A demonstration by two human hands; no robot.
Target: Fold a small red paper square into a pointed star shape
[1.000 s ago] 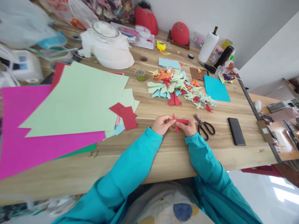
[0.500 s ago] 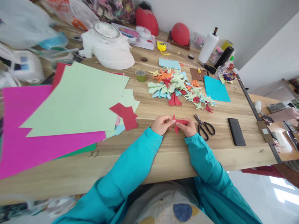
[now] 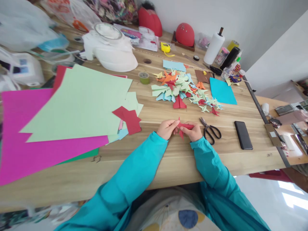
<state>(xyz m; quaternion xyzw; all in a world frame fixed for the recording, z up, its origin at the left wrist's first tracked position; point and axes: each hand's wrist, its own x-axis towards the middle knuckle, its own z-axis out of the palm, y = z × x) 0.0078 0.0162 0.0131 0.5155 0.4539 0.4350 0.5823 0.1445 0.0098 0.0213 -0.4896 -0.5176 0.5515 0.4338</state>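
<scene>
Between my two hands is a small folded red paper piece (image 3: 185, 126) with pointed ends, shaped like a little plane. My left hand (image 3: 167, 128) pinches its left end between thumb and finger. Its right part is gripped by my right hand (image 3: 193, 131), the thumb lying across the front. Just right of that hand, black-handled scissors (image 3: 209, 131) lie on the wooden table (image 3: 168, 163). Beyond my hands sits a heap of folded paper pieces (image 3: 178, 84) in green, orange, blue and red. Cut red paper scraps (image 3: 133, 122) lie to the left.
Large green paper sheets (image 3: 81, 106) and a magenta sheet (image 3: 60, 157) cover the left side. A phone (image 3: 243, 135) rests at the right, with a blue sheet (image 3: 222, 91) behind it. Farther back are a tape roll (image 3: 144, 78), a yellow tape measure (image 3: 165, 47) and a white paper roll (image 3: 214, 48).
My left thumb and finger have shifted slightly up along the left end of the red paper piece. My right hand keeps its hold, nearly still.
</scene>
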